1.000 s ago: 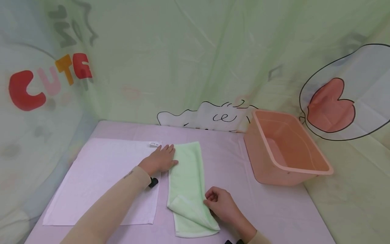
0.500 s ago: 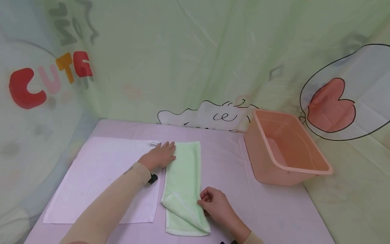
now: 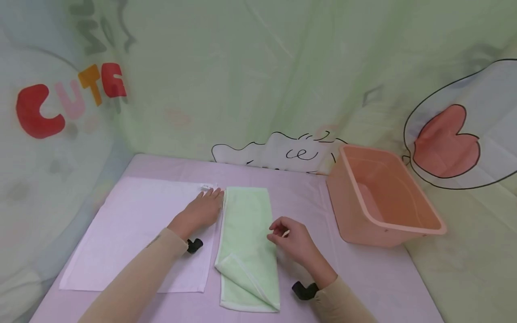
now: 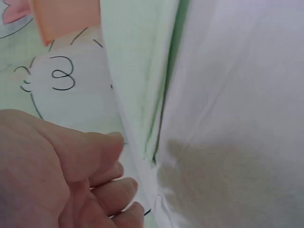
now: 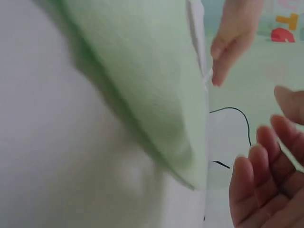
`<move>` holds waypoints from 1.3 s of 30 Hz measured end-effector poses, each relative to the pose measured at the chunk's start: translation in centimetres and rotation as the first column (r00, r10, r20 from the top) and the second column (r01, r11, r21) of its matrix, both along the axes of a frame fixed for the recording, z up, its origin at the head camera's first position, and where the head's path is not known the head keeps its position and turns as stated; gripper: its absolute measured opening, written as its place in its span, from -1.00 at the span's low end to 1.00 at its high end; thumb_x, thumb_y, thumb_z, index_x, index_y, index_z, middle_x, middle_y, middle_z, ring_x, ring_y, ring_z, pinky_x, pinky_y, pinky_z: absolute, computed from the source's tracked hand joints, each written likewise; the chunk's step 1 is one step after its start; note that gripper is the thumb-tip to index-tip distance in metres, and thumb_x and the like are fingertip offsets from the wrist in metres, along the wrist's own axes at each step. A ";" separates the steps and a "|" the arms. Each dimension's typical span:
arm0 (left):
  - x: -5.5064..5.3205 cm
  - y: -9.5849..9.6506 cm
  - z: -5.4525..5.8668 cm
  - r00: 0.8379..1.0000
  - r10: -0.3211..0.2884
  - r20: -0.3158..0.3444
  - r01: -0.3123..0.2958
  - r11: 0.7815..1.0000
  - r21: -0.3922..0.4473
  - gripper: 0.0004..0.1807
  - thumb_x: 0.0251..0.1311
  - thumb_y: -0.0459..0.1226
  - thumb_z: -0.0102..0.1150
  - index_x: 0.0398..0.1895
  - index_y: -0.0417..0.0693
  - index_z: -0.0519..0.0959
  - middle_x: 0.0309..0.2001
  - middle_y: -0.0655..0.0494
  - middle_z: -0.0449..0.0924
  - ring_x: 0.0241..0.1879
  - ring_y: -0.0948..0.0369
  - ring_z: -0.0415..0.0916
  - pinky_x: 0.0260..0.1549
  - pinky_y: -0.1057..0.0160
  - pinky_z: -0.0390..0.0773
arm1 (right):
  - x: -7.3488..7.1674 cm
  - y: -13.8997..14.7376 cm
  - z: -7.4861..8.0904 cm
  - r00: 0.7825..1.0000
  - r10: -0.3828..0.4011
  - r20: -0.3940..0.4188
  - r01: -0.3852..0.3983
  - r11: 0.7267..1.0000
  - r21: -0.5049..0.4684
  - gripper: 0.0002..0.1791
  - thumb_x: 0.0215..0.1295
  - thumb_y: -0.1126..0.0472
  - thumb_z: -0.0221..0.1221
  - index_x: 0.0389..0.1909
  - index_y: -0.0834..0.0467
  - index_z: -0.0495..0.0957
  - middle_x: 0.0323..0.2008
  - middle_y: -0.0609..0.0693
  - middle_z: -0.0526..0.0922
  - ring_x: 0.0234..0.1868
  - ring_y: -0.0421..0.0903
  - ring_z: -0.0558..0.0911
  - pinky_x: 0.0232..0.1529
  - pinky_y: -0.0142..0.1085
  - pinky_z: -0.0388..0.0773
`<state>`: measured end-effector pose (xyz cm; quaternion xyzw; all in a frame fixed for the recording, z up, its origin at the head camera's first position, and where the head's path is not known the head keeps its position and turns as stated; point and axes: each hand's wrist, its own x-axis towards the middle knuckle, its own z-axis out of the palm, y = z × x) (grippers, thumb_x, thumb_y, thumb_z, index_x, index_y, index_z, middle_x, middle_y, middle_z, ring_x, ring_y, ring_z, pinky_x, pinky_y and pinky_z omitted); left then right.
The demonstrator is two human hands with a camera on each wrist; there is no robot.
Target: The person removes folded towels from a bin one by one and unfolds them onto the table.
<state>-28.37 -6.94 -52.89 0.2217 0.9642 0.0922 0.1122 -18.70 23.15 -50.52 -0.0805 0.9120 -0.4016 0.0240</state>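
A light green towel (image 3: 248, 224), folded into a long strip, lies on the table with one layer's lower corner turned back diagonally. My left hand (image 3: 200, 210) is over the right edge of a flat white cloth (image 3: 141, 233), beside the green towel's upper left edge. In the left wrist view its loosely bent fingers (image 4: 116, 192) hold nothing. On the strip's other side, my right hand (image 3: 294, 238) hovers near the right edge, fingers loosely curled. The right wrist view shows those fingers (image 5: 261, 171) apart from the green towel and without anything in them.
A peach plastic bin (image 3: 353, 211) stands at the table's back right. A white label (image 3: 208, 186) shows at the white cloth's top right corner. Printed curtains (image 3: 242, 80) hang behind and along both sides of the pale pink table (image 3: 315, 202).
The green towel's lower part has swung left, so the strip lies straighter. My right hand has let go of its edge and moved up. The left hand has shifted slightly left, off the towel.
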 end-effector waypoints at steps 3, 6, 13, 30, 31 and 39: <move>1.6 -0.6 0.3 1.000 0.031 0.006 -0.031 0.999 0.019 -0.32 0.71 -0.19 -0.16 0.72 -0.32 0.04 0.74 -0.26 -0.01 0.75 -0.22 -0.09 0.70 -0.26 -0.01 | -2.2 -1.1 0.5 0.992 0.124 -0.031 -0.124 0.992 -0.013 -0.77 0.29 0.24 0.51 -0.09 0.13 0.72 -0.20 0.01 0.76 -0.19 -0.17 0.62 -0.14 -0.33 0.62; 3.3 -1.1 0.3 0.998 0.056 0.000 -0.055 0.998 0.042 -0.31 0.69 -0.19 -0.09 0.70 -0.35 0.08 0.72 -0.30 0.03 0.73 -0.25 -0.05 0.69 -0.27 0.01 | -4.4 -2.6 0.5 0.970 0.243 -0.017 -0.243 0.970 -0.019 -0.73 0.30 0.21 0.51 -0.04 0.15 0.73 -0.15 0.05 0.76 -0.17 -0.15 0.62 -0.13 -0.31 0.61; 7.0 -1.2 -0.4 0.997 0.072 -0.029 -0.069 0.992 0.102 -0.31 0.64 -0.18 0.04 0.65 -0.39 0.19 0.68 -0.33 0.14 0.70 -0.27 0.06 0.65 -0.29 0.12 | -8.1 -6.5 -0.5 0.913 0.404 0.062 -0.406 0.914 0.021 -0.72 0.28 0.22 0.51 -0.01 0.12 0.76 -0.20 -0.08 0.72 -0.20 -0.15 0.60 -0.21 -0.36 0.58; 14.2 -0.4 -1.3 0.996 0.070 -0.047 -0.064 0.992 0.107 -0.25 0.57 -0.03 0.18 0.59 -0.35 0.32 0.66 -0.31 0.21 0.68 -0.22 0.14 0.63 -0.28 0.18 | -10.3 -10.8 -2.4 0.851 0.500 0.160 -0.524 0.792 0.314 -0.76 0.22 0.09 0.58 -0.15 -0.07 0.75 -0.41 -0.14 0.54 -0.30 -0.19 0.49 -0.16 -0.32 0.47; 14.3 -0.4 -1.4 0.996 0.075 -0.047 -0.070 0.992 0.105 -0.25 0.57 -0.03 0.18 0.59 -0.35 0.32 0.66 -0.31 0.21 0.68 -0.22 0.13 0.63 -0.27 0.18 | -10.4 -10.9 -2.5 0.849 0.504 0.159 -0.527 0.785 0.324 -0.77 0.22 0.09 0.58 -0.18 -0.07 0.73 -0.41 -0.15 0.53 -0.30 -0.19 0.48 -0.17 -0.32 0.46; 15.6 -1.1 -1.7 0.993 0.100 -0.062 -0.093 0.989 0.112 -0.25 0.58 -0.02 0.15 0.60 -0.34 0.31 0.67 -0.29 0.19 0.69 -0.22 0.11 0.63 -0.28 0.17 | -10.1 -11.5 -2.6 0.860 0.486 0.158 -0.509 0.782 0.360 -0.77 0.29 0.13 0.53 -0.40 -0.08 0.62 -0.42 -0.16 0.50 -0.31 -0.20 0.48 -0.20 -0.33 0.44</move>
